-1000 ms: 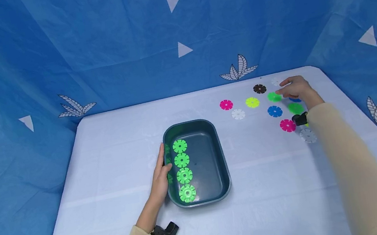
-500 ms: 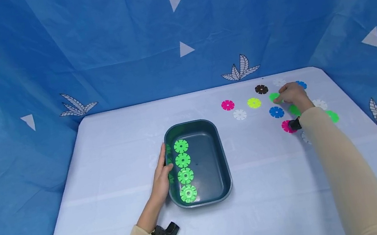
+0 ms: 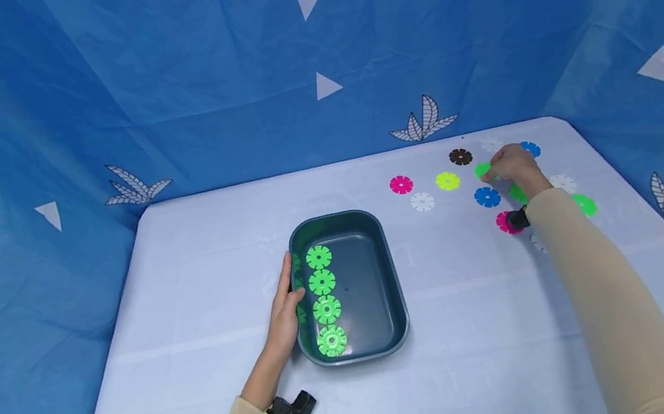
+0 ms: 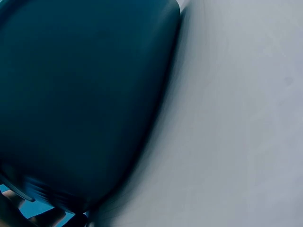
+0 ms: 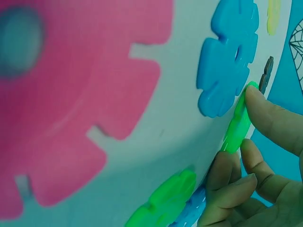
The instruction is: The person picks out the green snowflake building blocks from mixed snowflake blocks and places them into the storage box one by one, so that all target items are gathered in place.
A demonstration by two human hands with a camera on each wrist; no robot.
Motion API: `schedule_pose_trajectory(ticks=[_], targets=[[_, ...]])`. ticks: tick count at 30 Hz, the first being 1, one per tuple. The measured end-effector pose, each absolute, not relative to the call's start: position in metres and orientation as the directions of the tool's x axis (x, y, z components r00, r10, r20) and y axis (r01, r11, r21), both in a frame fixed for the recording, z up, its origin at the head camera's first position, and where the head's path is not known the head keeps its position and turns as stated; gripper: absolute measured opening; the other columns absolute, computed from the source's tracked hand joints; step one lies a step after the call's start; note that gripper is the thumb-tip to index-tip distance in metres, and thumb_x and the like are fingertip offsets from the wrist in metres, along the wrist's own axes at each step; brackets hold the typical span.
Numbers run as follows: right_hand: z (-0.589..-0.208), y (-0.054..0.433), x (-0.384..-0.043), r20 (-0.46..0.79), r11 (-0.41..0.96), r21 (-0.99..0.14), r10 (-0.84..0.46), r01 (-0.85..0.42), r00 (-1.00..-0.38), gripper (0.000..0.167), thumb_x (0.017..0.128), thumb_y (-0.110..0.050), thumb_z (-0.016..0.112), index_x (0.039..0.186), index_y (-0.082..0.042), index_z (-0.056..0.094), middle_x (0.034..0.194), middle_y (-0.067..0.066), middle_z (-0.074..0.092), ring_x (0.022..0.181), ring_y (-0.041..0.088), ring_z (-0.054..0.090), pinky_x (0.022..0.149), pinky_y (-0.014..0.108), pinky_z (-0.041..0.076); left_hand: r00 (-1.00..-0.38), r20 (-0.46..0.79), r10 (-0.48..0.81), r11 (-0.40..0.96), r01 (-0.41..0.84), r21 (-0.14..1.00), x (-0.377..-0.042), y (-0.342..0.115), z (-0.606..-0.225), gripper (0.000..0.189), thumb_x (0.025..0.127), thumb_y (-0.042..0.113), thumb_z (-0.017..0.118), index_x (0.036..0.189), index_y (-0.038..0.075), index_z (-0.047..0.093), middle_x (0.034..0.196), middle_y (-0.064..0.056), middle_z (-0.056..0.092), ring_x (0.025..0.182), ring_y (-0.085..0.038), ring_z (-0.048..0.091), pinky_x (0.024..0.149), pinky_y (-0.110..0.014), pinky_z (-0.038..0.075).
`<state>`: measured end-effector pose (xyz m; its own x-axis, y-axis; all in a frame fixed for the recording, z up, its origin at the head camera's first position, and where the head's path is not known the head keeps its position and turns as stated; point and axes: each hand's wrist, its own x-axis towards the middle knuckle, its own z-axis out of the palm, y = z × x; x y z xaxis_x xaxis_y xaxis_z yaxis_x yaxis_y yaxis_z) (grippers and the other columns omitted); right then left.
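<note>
Head cam: R hand [image 3: 513,166] is over the far R part of the surface [image 3: 464,368], thumb + fingers pinching a green disc [image 3: 482,169] by its edges. R wrist view shows that disc nearly edge-on btwn them, partly covered; can't tell if it's off the surface.

L hand [image 3: 282,321] holds the tray [image 3: 363,297], thumb over its rim, other fingers extended along the outer wall. L wrist view = mostly dark, blurry tray side, w/ just bits of fingers at the bottom L corner. Four green discs [image 3: 322,282] lie in a column in the tray, just R of the L fingers.

Around R fingers: brown disc [image 3: 461,157] beyond + L; yellow disc [image 3: 448,181] to the L; blue disc [image 3: 487,197] just nearer. White disc [image 3: 492,145] beyond them is faint vs. the white cloth.

Pink disc [image 3: 503,223], nearer than R fingers, is part hidden by the black wrist mount [image 3: 518,218]; R wrist view has it huge, blurry + cut off at L. Second green disc [image 3: 517,193] is part hidden under the wrist; R sleeve [image 3: 612,306] covers part of another white disc [image 3: 537,243].
</note>
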<state>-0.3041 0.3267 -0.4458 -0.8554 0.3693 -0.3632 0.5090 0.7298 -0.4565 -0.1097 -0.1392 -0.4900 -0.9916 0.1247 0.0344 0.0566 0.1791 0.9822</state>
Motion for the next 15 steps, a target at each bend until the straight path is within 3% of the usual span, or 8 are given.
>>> schedule_pose_trajectory(ticks=[10,15], targets=[[-0.4453,0.3291,-0.2991,-0.324,0.717,-0.482,0.388,0.503,-0.863,0.053,0.092,-0.024,0.065,0.137,-0.002,0.051,0.137,0.026,0.046,0.118,0.039,0.044,0.093,0.049,0.048,-0.992,0.032,0.125,0.173,0.053,0.984,-0.1096,-0.14,-0.489,0.064,0.1,0.006,0.03,0.159,0.022,0.01,0.166,0.001,0.004,0.154,-0.022,-0.001,0.124,-0.05,0.001],[-0.4425,0.3321,-0.2953,-0.265,0.718,-0.521,0.378,0.462,-0.887,0.043,0.096,-0.018,0.058,0.135,-0.002,0.057,0.129,0.025,0.056,0.11,0.036,0.053,0.096,0.049,0.044,-0.991,0.041,0.131,0.162,0.062,0.985,-0.1094,-0.1398,-0.4876,0.064,0.1,0.005,0.03,0.159,0.021,0.01,0.166,0.001,0.004,0.153,-0.022,-0.001,0.124,-0.05,0.001]])
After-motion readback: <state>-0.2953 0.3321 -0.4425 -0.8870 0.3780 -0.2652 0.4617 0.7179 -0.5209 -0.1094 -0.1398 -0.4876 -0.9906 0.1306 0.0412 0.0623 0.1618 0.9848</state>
